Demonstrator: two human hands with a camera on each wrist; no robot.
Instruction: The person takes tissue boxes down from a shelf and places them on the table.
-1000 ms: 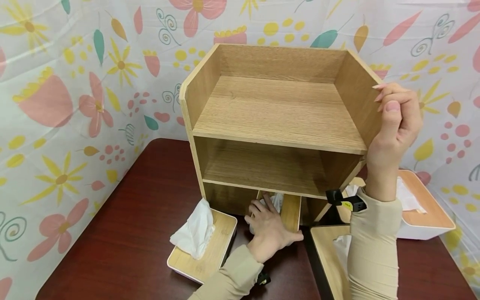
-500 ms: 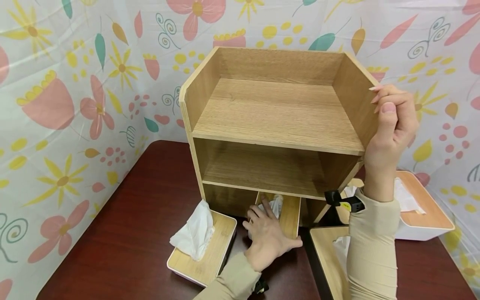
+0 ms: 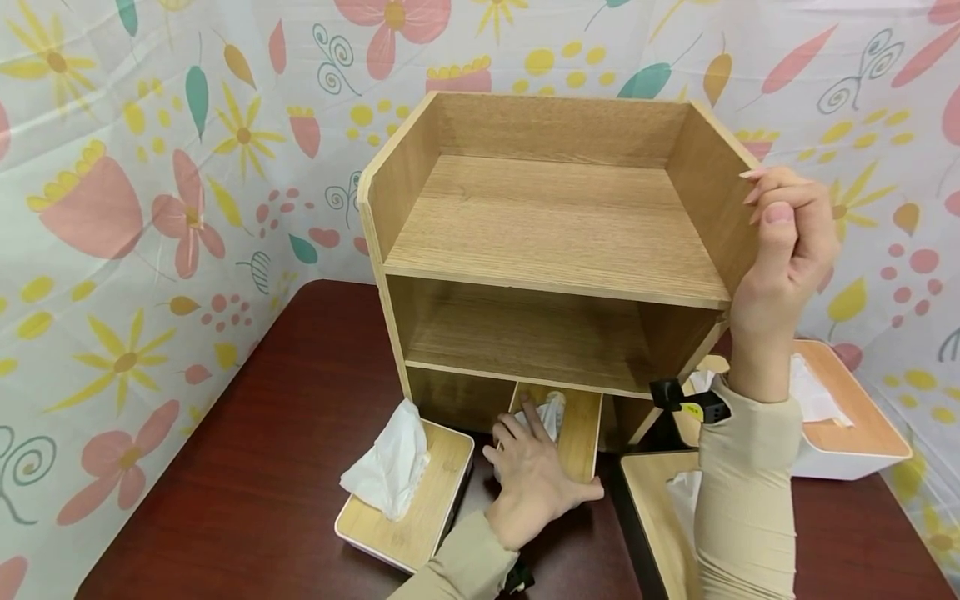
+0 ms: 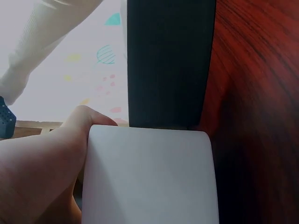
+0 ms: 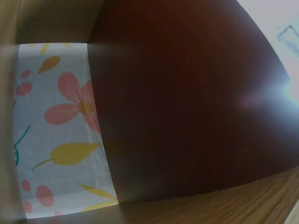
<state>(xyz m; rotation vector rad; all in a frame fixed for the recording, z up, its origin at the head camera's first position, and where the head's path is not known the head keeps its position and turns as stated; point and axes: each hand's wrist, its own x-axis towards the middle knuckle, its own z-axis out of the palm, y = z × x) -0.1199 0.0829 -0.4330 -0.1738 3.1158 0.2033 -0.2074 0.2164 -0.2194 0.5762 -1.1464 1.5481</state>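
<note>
A wooden desk shelf stands on the table, with a tissue box partly inside its lowest compartment. Over this box spreads my left hand, fingers reaching the left side and thumb at the front right corner. White tissue pokes up beside the fingers. The left wrist view shows the box's white end with the left hand along it; the far fingers are hidden. High on the right, my right hand holds the edge of the shelf's side panel with curled fingers. The right wrist view shows no hand, only wood and tabletop.
To the left sits another tissue box with a bamboo-look lid. A dark-sided one stands close on the right, partly behind the right sleeve. A white box with an orange-brown lid is further back. A patterned curtain hangs behind.
</note>
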